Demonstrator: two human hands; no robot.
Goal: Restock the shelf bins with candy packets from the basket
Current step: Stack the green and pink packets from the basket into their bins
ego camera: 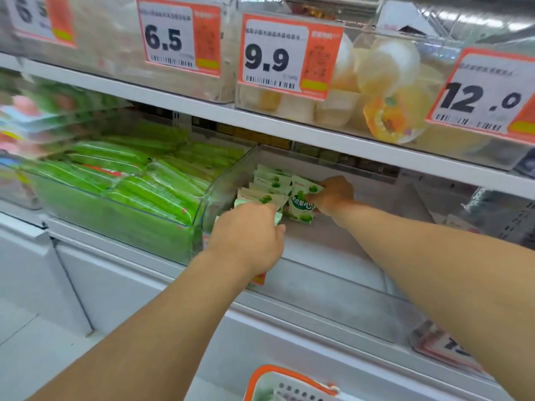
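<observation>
Entry: lower shelf, clear bin [333,250], mostly bare floor, stock only at its left end.

Left hand [250,235]: at 9 o'clock of the bin, fingers curled round the near end of a row of packets [267,188]; fingertips hidden behind the hand.
Right hand [333,195]: at 12 o'clock, deep in the bin, thumb and fingers pinching the top of one upright packet [301,205] standing just right of the row.

Risks, as judged from here:
- Row stands loose, with open floor to its right; if either hand lets go early, the packets could topple or fan out.
- The pinched packet is held by its top edge only; a light grip could let it slip and fall flat.
- Left wrist lies against the tag [258,279] on the bin's front lip; a pull back could knock it off.

Count:
- Hands: two, both in the bin.
- White-green packets in this bin: about seven or eight in the row, edges overlapping, exact number uncertain, plus the one pinched.
- Neighbour bin [115,224] at 9 o'clock: full of green packs, too many and too blurred to count.
- Price tags above: four.
- Basket [262,377]: one, at 6 o'clock, only its orange rim showing; contents unclear.
</observation>
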